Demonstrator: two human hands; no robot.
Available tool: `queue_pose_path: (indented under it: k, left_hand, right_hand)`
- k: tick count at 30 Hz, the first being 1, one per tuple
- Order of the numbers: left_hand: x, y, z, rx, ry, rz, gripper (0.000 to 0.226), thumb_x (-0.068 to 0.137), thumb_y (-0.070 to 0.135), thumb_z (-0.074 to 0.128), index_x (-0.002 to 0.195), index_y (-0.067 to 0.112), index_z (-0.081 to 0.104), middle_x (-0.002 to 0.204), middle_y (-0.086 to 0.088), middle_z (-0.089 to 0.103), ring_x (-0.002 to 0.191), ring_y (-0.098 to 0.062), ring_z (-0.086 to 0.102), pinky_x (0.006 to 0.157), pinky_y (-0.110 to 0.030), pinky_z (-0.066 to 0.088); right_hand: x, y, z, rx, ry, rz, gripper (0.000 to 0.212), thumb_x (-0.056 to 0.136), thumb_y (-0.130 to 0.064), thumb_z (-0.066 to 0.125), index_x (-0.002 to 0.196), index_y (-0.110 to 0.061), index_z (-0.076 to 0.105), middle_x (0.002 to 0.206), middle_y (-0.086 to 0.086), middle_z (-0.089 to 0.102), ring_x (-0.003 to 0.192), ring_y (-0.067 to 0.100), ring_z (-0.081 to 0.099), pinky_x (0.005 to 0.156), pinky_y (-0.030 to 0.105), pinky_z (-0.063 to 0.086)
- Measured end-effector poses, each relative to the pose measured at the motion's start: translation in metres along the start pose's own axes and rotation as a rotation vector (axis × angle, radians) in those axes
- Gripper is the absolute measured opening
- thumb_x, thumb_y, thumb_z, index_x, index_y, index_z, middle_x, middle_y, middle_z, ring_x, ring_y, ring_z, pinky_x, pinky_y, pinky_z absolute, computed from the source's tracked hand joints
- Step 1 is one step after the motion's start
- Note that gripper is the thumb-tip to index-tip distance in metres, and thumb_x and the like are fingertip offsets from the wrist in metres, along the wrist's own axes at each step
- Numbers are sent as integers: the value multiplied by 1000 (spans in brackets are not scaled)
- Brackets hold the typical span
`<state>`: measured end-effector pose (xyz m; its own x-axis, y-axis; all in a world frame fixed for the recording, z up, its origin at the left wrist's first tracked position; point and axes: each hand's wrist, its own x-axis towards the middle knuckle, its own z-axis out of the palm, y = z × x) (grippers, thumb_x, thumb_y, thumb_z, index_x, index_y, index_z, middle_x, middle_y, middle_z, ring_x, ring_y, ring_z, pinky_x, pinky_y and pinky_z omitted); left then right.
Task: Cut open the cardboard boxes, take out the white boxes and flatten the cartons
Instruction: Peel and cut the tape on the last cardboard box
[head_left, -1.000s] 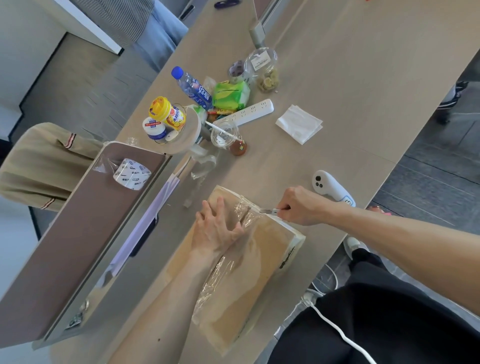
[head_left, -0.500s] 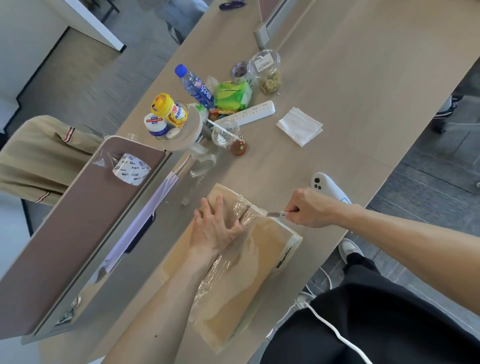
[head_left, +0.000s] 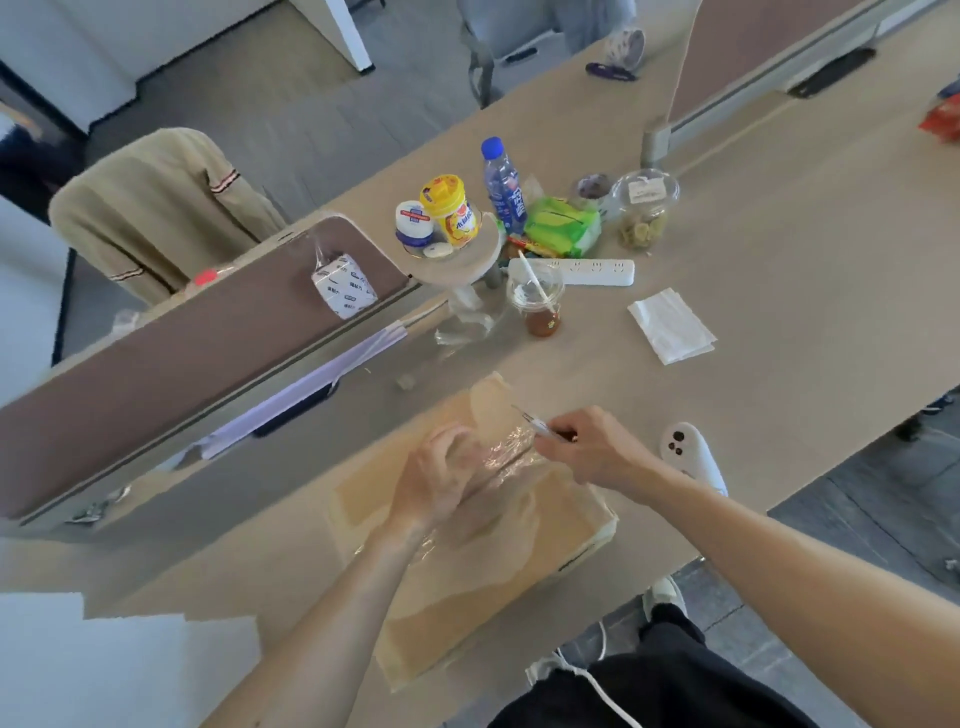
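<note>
A flat brown cardboard box (head_left: 524, 551), covered in clear tape and film, lies on the desk near its front edge. My left hand (head_left: 441, 483) is on the box's top with its fingers curled at the crinkled film (head_left: 506, 452); motion blur hides whether it grips the film. My right hand (head_left: 592, 449) holds a small knife (head_left: 535, 425) whose thin blade points up-left over the far end of the box, at the taped seam. No white box is visible.
Behind the box stand a plastic cup (head_left: 537, 306), a power strip (head_left: 576, 271), a napkin (head_left: 670, 325), a bottle (head_left: 503, 184), jars and snacks. A white controller (head_left: 688, 452) lies right of my right hand. A brown divider (head_left: 197, 353) runs along the left.
My view has swung and the frame is blurred. My right hand with the knife moved left, back over the box's far end. My left hand's fingers went from flat to curled.
</note>
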<state>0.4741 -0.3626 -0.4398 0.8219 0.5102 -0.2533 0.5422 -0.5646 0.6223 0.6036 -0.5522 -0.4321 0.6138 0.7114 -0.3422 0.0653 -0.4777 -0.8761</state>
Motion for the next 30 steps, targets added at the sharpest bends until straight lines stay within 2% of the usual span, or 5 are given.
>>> queue_pose_path:
  k: [4, 13, 19, 24, 30]
  left_hand:
    - [-18, -13, -4, -267, 79, -128, 48, 83, 71, 51, 78, 28, 72, 75, 19, 65, 79, -7, 59, 75, -28, 46]
    - [-66, -48, -31, -781, 197, -163, 27, 104, 21, 52, 100, 10, 76, 94, 1, 76, 90, -16, 71, 83, -27, 54]
    - [-100, -83, -44, -887, 362, -242, 26, 103, 14, 54, 96, 1, 75, 85, -8, 74, 76, -14, 67, 70, -23, 53]
    - [-126, -125, -52, -957, 521, -401, 27, 103, 19, 53, 90, 0, 66, 79, -13, 75, 67, -31, 70, 68, -43, 58]
    - [-145, -149, -35, -805, 572, -591, 26, 98, 25, 57, 82, 6, 62, 60, -6, 66, 44, -24, 58, 42, -29, 43]
  right_hand:
    - [15, -27, 40, 255, -143, 63, 37, 101, -24, 53, 91, 9, 64, 60, 2, 42, 52, 15, 43, 48, 22, 40]
    - [20, -72, 127, 374, -465, 32, 49, 105, -33, 42, 65, -20, 67, 60, 5, 56, 53, 23, 52, 52, 33, 48]
    - [25, -80, 176, 1, -538, 13, 56, 102, -46, 44, 84, 2, 67, 69, 4, 60, 60, 15, 58, 60, 30, 51]
    - [42, -61, 192, -590, -246, -382, 16, 92, -39, 59, 97, -25, 66, 100, -6, 58, 95, 9, 48, 86, 32, 41]
    - [48, -33, 194, -973, -190, -511, 75, 83, -68, 28, 149, -31, 32, 158, -6, 24, 146, 21, 14, 118, 37, 7]
